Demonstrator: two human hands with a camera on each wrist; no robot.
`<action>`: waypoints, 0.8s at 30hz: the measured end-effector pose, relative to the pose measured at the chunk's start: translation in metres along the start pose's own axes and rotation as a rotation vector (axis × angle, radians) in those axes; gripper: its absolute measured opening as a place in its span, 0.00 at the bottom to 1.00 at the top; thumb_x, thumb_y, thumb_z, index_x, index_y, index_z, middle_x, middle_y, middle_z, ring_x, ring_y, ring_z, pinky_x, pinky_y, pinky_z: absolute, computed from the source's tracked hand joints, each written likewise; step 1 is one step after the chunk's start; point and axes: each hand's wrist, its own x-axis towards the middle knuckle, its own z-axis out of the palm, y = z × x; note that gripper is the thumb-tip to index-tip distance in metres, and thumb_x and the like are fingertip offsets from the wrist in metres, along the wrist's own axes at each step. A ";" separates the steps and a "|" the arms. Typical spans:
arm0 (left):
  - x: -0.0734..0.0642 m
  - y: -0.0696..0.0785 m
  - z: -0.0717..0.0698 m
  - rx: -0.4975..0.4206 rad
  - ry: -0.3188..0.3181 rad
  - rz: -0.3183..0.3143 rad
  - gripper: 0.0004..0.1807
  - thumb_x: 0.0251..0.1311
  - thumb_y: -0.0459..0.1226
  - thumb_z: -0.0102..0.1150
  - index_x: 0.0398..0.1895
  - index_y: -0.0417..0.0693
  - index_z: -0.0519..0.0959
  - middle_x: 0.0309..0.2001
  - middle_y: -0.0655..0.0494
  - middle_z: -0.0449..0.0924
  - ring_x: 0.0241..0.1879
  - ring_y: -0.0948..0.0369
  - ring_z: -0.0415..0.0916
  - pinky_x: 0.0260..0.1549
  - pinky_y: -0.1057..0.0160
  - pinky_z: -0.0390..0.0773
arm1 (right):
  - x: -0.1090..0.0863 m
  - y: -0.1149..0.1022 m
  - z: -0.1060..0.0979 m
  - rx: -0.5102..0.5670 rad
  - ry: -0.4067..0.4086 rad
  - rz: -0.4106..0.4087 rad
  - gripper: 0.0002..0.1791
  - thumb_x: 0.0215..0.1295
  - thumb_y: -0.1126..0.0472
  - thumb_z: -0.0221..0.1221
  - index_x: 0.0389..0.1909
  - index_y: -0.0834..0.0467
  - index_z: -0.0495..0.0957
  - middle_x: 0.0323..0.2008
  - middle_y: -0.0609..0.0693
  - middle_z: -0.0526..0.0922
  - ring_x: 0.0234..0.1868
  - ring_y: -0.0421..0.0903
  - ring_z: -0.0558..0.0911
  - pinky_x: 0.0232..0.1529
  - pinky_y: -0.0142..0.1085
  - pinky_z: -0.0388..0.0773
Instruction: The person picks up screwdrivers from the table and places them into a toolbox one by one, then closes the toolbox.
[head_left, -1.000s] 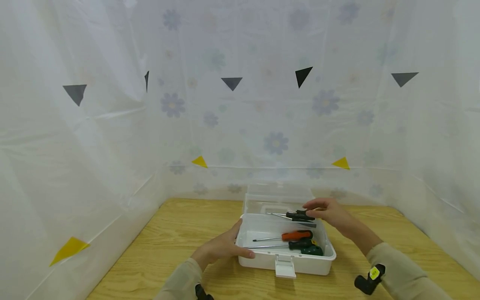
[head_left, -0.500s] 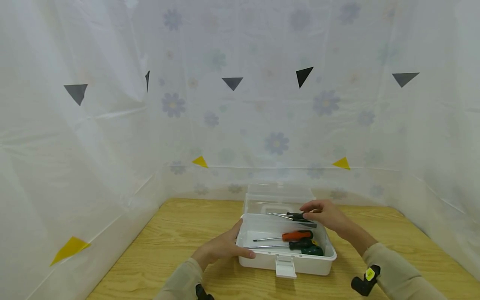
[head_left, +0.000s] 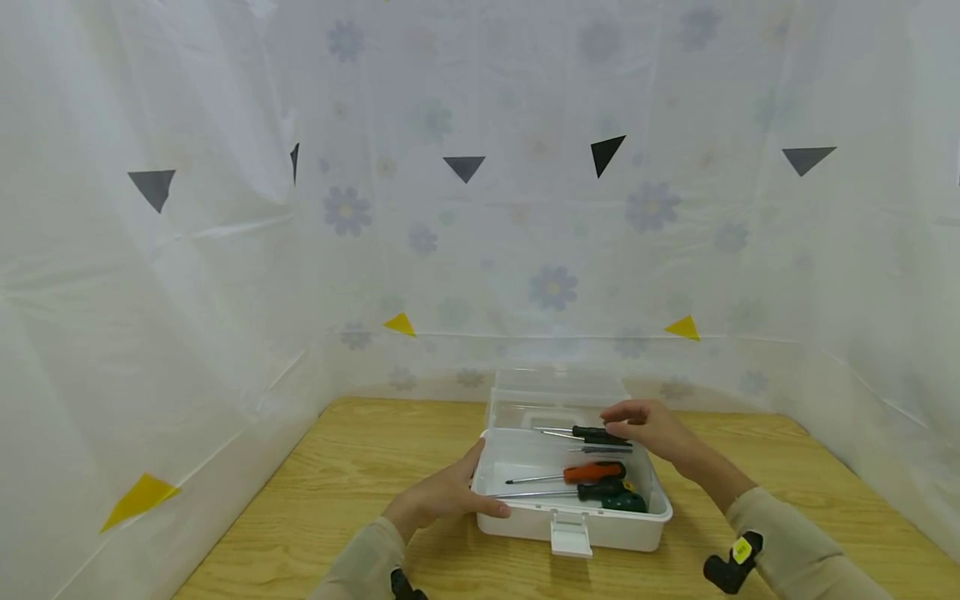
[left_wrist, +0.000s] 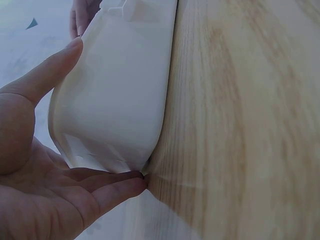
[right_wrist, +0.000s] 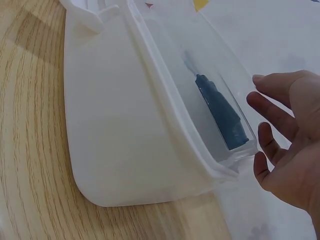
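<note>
A white toolbox stands on the table with its see-through lid tipped back. My left hand holds its left end, thumb on the front rim and fingers along the side, as the left wrist view shows. An orange-handled screwdriver, a black-handled screwdriver and a dark green handle lie inside. More dark-handled screwdrivers lie in the translucent part at the back; whether that is lid or tray I cannot tell. My right hand hovers beside that part, fingers loosely bent, apparently holding nothing.
The wooden table runs to white flower-patterned sheeting at the back and sides. A white latch hangs down on the box front. Dark wrist devices sit on both sleeves.
My right hand moved slightly left over the rear dark handles, then stayed nearly in place. Those handles have shifted a little. The left hand and the toolbox have stayed put.
</note>
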 end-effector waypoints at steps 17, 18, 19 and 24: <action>0.000 0.000 0.001 0.009 0.007 -0.007 0.69 0.55 0.44 0.80 0.85 0.51 0.34 0.76 0.45 0.55 0.66 0.46 0.62 0.69 0.39 0.56 | -0.010 -0.001 -0.013 0.106 0.006 -0.037 0.25 0.77 0.53 0.60 0.65 0.67 0.76 0.60 0.63 0.80 0.62 0.60 0.77 0.64 0.62 0.68; 0.000 0.000 0.000 0.013 0.009 -0.010 0.69 0.55 0.44 0.80 0.85 0.51 0.34 0.77 0.45 0.55 0.66 0.46 0.62 0.69 0.39 0.56 | -0.010 -0.001 -0.014 0.111 0.007 -0.038 0.25 0.78 0.53 0.60 0.65 0.67 0.76 0.61 0.63 0.79 0.63 0.61 0.76 0.64 0.62 0.67; 0.000 0.000 0.000 0.014 0.009 -0.011 0.69 0.55 0.44 0.80 0.85 0.51 0.34 0.77 0.45 0.55 0.67 0.46 0.62 0.69 0.39 0.56 | -0.011 0.000 -0.015 0.117 0.008 -0.038 0.25 0.78 0.53 0.59 0.65 0.66 0.76 0.61 0.63 0.79 0.64 0.62 0.75 0.64 0.63 0.66; 0.000 0.001 0.000 0.024 0.013 -0.014 0.69 0.55 0.45 0.80 0.85 0.51 0.34 0.76 0.45 0.56 0.66 0.47 0.63 0.69 0.39 0.56 | -0.011 0.000 -0.017 0.137 0.021 -0.025 0.25 0.78 0.51 0.59 0.65 0.65 0.77 0.61 0.62 0.79 0.65 0.62 0.74 0.65 0.65 0.63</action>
